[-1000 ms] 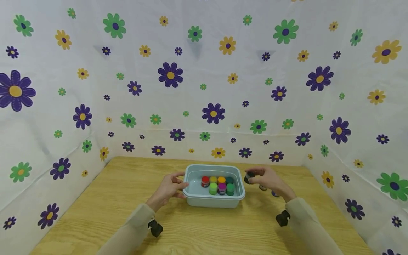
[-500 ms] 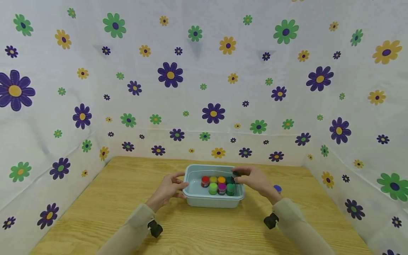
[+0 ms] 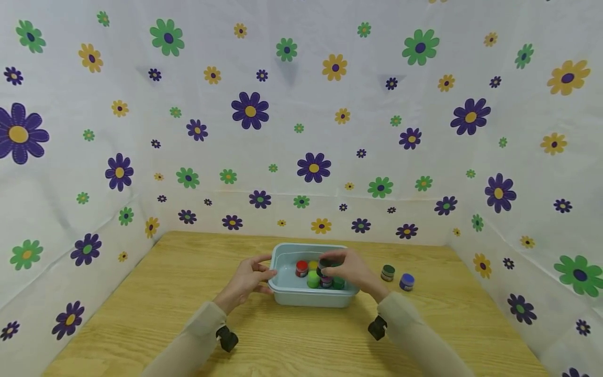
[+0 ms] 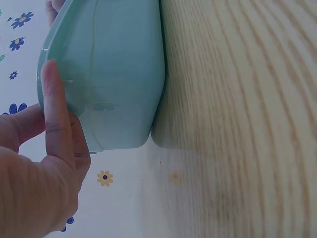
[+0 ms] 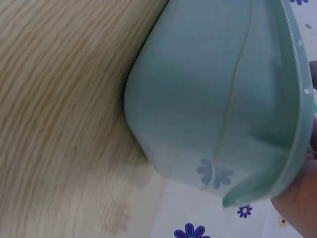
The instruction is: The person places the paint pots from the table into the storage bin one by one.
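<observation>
A pale blue plastic tub (image 3: 306,298) stands on the table, holding several small paint jars, among them a red jar (image 3: 301,268) and a light green jar (image 3: 313,279). My left hand (image 3: 245,281) grips the tub's left rim; in the left wrist view its fingers lie against the outer wall (image 4: 119,74). Over the tub's right part, my right hand (image 3: 349,269) holds a dark-lidded paint jar (image 3: 323,268) between thumb and fingers. That hand covers some of the jars beneath. In the right wrist view, the tub's wall (image 5: 198,99) hides most of the right hand.
Right of the tub, a dark green-lidded jar (image 3: 388,272) and a blue-lidded jar (image 3: 407,281) stand on the wooden table (image 3: 301,340). A white flowered sheet (image 3: 282,146) encloses the back and both sides.
My right hand has carried the dark jar leftward from beside the tub to above the jars inside it. The two jars on the right have come into full view. My left hand stays put.
</observation>
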Demonstrator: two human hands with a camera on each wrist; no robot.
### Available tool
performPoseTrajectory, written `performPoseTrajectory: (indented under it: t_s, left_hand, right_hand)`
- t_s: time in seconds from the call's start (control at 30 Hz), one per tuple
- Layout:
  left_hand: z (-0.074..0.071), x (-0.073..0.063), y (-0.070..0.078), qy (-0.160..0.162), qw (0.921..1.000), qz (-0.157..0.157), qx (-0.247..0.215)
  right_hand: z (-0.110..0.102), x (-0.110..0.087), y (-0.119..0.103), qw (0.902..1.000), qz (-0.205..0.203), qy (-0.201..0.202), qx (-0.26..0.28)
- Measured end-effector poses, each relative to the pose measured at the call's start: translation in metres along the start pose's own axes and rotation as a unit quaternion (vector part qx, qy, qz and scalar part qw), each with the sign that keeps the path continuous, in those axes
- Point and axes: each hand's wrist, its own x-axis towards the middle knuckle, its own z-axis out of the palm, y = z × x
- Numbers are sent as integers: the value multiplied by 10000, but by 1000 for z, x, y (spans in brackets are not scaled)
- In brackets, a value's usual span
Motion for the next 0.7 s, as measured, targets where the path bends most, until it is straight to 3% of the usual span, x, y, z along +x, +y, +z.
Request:
performPoseTrajectory:
  t_s: [0.27, 0.37, 0.7]
  left_hand:
    - [0, 1, -1, 6, 10000, -57, -45]
    - [-1, 2, 0, 42, 9999, -100, -59]
    - [-1, 2, -2, 2, 9999, -117, -62]
  right_hand:
    - [18, 13, -6, 9995, 141, -36, 277]
    - [23, 16, -8, 9999, 166, 3, 50]
    - [39, 26, -11, 9965, -422, -329, -639]
